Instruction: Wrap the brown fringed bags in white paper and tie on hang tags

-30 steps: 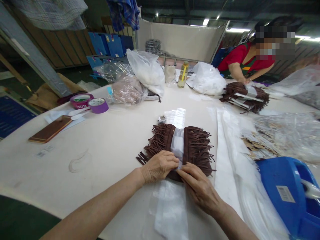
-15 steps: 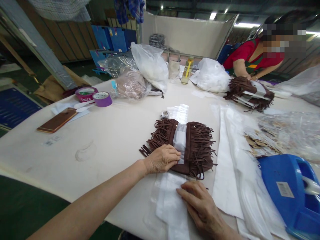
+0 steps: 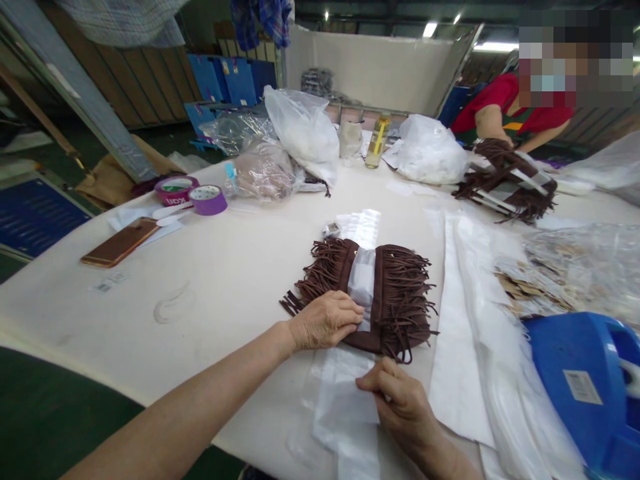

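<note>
In the middle of the table lies a dark brown fringed piece (image 3: 405, 293), suede-like, with a white paper strip (image 3: 362, 277) down its centre. My left hand (image 3: 327, 320) rests on its lower left part, fingers together and curled over the brown edge and the paper, holding it down. Just below, my right hand (image 3: 400, 397) is closed in a pinch on the edge of a thin white sheet (image 3: 347, 393). This sheet lies among white strips that extend from beneath the fringed piece toward the table's front edge. More white strip (image 3: 363, 227) shows beyond its far side.
White sheets (image 3: 463, 347) and a blue tape dispenser (image 3: 580, 393) lie at right. At left are a phone (image 3: 120, 242) and purple tape rolls (image 3: 209, 200). Plastic bags (image 3: 303, 130) and a bottle (image 3: 377, 141) stand behind. A co-worker (image 3: 493, 117) handles another brown fringed bundle (image 3: 505, 180).
My right hand has gone from loosely spread fingers to a pinch on the white sheet, whose edge is now lifted. My left hand stays on the fringed piece. The view has shifted slightly.
</note>
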The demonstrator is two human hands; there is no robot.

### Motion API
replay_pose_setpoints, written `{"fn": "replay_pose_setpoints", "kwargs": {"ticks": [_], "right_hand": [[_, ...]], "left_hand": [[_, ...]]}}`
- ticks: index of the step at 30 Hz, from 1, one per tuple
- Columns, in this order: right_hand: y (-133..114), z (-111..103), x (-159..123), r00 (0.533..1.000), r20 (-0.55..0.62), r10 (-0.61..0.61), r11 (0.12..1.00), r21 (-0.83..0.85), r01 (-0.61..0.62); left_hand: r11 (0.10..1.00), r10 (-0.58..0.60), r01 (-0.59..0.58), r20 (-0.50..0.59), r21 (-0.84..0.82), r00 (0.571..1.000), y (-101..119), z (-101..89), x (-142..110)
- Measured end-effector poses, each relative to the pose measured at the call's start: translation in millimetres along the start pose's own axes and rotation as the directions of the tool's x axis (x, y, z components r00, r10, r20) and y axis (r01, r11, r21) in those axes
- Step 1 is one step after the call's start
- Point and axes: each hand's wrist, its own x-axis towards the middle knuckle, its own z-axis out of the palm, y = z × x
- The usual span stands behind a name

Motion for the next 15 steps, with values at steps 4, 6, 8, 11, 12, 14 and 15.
{"fn": "replay_pose_setpoints", "kwargs": {"ticks": [4, 6, 8, 11, 12, 14, 15], "right_hand": [[4, 0, 2, 0.995, 0.041, 0.095, 0.993, 0.060, -0.098], [5, -5, 3, 0.979, 0.139, 0.151, 0.982, 0.097, -0.165], [4, -12, 6, 0.952, 0.244, 0.186, 0.962, 0.150, -0.226], [0, -25, 12, 0.912, 0.352, 0.213, 0.923, 0.233, -0.305], [-2, -29, 13, 0.902, 0.368, 0.224, 0.912, 0.246, -0.327], [-4, -32, 15, 0.905, 0.356, 0.233, 0.907, 0.257, -0.334], [-4, -31, 14, 0.921, 0.319, 0.225, 0.917, 0.250, -0.311]], "left_hand": [[1.000, -0.014, 0.014, 0.001, 0.001, 1.000, 0, 0.6, 0], [1.000, -0.013, 0.013, -0.002, 0.002, 1.000, -1, 0.8, 0], [1.000, -0.008, 0.008, 0.004, 0.001, 1.000, -1, 0.6, 0], [1.000, 0.004, -0.004, 0.023, -0.005, 1.000, 0, -0.5, 0], [1.000, 0.009, -0.009, 0.033, -0.005, 0.999, 0, -1.0, 0], [1.000, 0.021, -0.021, 0.049, 0.000, 0.999, 0, -1.8, -1], [1.000, 0.028, -0.029, 0.055, 0.004, 0.998, 0, -2.1, -1]]}}
